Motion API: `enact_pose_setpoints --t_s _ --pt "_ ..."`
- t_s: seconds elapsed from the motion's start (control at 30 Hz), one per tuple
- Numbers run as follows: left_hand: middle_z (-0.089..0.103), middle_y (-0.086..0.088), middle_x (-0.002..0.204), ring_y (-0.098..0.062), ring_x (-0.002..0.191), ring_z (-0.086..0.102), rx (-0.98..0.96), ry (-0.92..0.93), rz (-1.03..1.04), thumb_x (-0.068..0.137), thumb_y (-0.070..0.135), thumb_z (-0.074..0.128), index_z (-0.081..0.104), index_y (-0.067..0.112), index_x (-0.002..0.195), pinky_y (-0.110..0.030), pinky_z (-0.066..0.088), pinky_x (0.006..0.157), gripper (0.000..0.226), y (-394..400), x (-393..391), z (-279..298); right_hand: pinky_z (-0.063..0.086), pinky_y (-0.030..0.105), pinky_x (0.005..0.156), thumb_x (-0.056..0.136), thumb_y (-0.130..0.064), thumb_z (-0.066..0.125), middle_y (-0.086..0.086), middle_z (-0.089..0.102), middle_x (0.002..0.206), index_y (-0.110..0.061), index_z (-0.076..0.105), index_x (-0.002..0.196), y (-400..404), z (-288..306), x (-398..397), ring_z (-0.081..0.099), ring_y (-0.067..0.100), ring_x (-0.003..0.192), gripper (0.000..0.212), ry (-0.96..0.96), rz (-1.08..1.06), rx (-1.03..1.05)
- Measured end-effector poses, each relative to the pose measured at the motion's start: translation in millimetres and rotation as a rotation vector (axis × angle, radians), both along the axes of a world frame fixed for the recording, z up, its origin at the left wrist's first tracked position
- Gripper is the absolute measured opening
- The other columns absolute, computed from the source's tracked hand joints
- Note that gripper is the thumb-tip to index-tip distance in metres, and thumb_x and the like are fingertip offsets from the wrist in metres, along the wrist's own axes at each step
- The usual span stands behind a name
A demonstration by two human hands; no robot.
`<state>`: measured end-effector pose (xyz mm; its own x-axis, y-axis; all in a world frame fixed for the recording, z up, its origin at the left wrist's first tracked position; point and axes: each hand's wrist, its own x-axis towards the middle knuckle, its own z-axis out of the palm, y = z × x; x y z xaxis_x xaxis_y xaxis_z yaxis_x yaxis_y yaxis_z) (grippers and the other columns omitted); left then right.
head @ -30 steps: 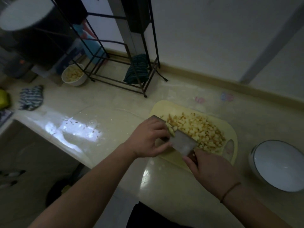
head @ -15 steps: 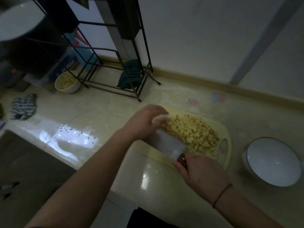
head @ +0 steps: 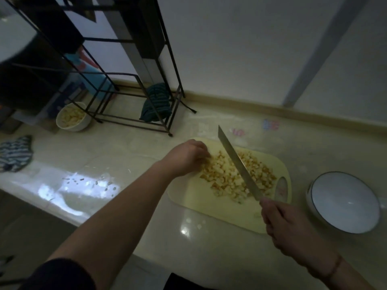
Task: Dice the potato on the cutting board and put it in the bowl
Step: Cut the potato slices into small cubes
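A heap of diced potato (head: 228,176) lies on the pale yellow cutting board (head: 192,197). My right hand (head: 287,225) grips the handle of a cleaver (head: 238,164), whose blade stands edge-on over the dice and points away from me. My left hand (head: 186,158) rests at the heap's left edge, fingers curled against the pieces; whether it holds any is hidden. A white bowl with a dark rim (head: 343,203) sits to the right of the board and holds nothing.
A black wire rack (head: 134,84) stands at the back left with a dark striped cloth (head: 156,104) in it. A small bowl of diced pieces (head: 72,116) sits beside it. A striped cloth (head: 15,152) lies far left. The counter edge runs along the lower left.
The cleaver has turned from lying flat under my left hand to standing on edge over the dice. My left hand has shifted from the blade to the heap's left side.
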<state>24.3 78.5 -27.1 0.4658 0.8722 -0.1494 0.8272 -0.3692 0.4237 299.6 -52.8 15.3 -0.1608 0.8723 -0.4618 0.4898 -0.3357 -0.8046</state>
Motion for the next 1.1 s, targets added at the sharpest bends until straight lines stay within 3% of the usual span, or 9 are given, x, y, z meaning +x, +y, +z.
enact_pose_setpoints --t_s 0.23,0.3,0.4,0.5,0.6,0.67,0.83,0.97,1.1 --pt "0.072 -0.005 0.103 -0.025 0.098 0.061 0.054 0.040 0.005 0.090 0.014 0.070 0.077 0.013 0.106 -0.039 0.052 0.083 0.017 3 8 -6 0.025 0.027 0.050 0.073 -0.083 0.032 -0.005 0.035 0.047 -0.015 0.041 0.061 -3 5 -9 0.032 0.006 0.041 0.070 0.020 -0.069 -0.010" --pt "0.071 -0.002 0.097 -0.019 0.091 0.062 0.039 -0.103 0.198 0.090 0.015 0.072 0.077 0.013 0.103 -0.032 0.052 0.082 0.014 -1 8 -1 0.024 0.026 0.050 0.077 -0.082 0.033 -0.005 0.033 0.048 -0.014 0.039 0.061 -4 6 -12 0.031 0.008 0.041 0.070 0.036 -0.089 -0.013" --pt "0.071 0.004 0.087 -0.003 0.077 0.065 -0.070 -0.380 0.652 0.089 0.015 0.074 0.074 0.020 0.104 -0.009 0.049 0.072 0.016 -21 2 7 0.024 0.022 0.045 0.081 -0.072 0.038 0.001 0.030 0.049 -0.015 0.041 0.063 -5 7 -23 0.026 0.013 0.040 0.060 0.128 -0.098 -0.098" --pt "0.073 0.001 0.076 -0.004 0.064 0.068 -0.223 -0.510 0.839 0.087 0.008 0.074 0.068 0.018 0.111 -0.016 0.055 0.068 0.026 -54 -7 1 0.024 0.018 0.040 0.078 -0.069 0.040 0.002 0.034 0.048 -0.016 0.043 0.063 -8 3 -40 0.027 0.014 0.038 0.056 0.168 -0.049 -0.164" --pt "0.071 0.005 0.069 0.001 0.057 0.065 -0.261 -0.432 0.872 0.089 0.004 0.069 0.067 0.016 0.109 -0.016 0.053 0.064 0.024 -87 -11 -6 0.025 0.017 0.038 0.078 -0.068 0.040 0.000 0.040 0.047 -0.017 0.045 0.060 -13 -9 -58 0.032 0.014 0.038 0.054 0.152 0.017 -0.195" --pt "0.070 0.008 0.068 -0.002 0.063 0.066 -0.247 -0.373 0.872 0.087 0.001 0.065 0.066 0.015 0.108 -0.020 0.054 0.067 0.026 -101 -10 -11 0.025 0.017 0.038 0.082 -0.066 0.041 -0.001 0.041 0.047 -0.019 0.044 0.059 -16 -17 -67 0.033 0.013 0.038 0.053 0.152 0.044 -0.223" --pt "0.069 0.004 0.088 -0.014 0.080 0.060 -0.122 -0.145 0.811 0.092 0.024 0.066 0.065 0.019 0.106 -0.027 0.044 0.070 0.015 -116 -13 -23 0.027 0.019 0.038 0.087 -0.064 0.040 -0.006 0.041 0.044 -0.019 0.042 0.057 -16 -30 -78 0.035 0.011 0.037 0.054 0.087 0.106 -0.207" --pt "0.065 -0.004 0.098 -0.023 0.092 0.060 -0.032 -0.087 0.747 0.094 0.025 0.062 0.070 0.016 0.103 -0.032 0.046 0.074 0.016 -125 -6 -30 0.028 0.024 0.047 0.078 -0.080 0.033 -0.004 0.044 0.045 -0.017 0.042 0.054 -17 -39 -83 0.038 0.009 0.041 0.068 -0.010 0.176 -0.118" --pt "0.066 -0.004 0.095 -0.025 0.092 0.058 0.106 -0.056 0.715 0.094 0.026 0.060 0.070 0.015 0.099 -0.035 0.045 0.071 0.016 -135 5 -34 0.028 0.022 0.045 0.084 -0.070 0.033 -0.006 0.043 0.044 -0.017 0.041 0.055 -21 -44 -86 0.038 0.009 0.038 0.060 0.007 0.175 -0.144"
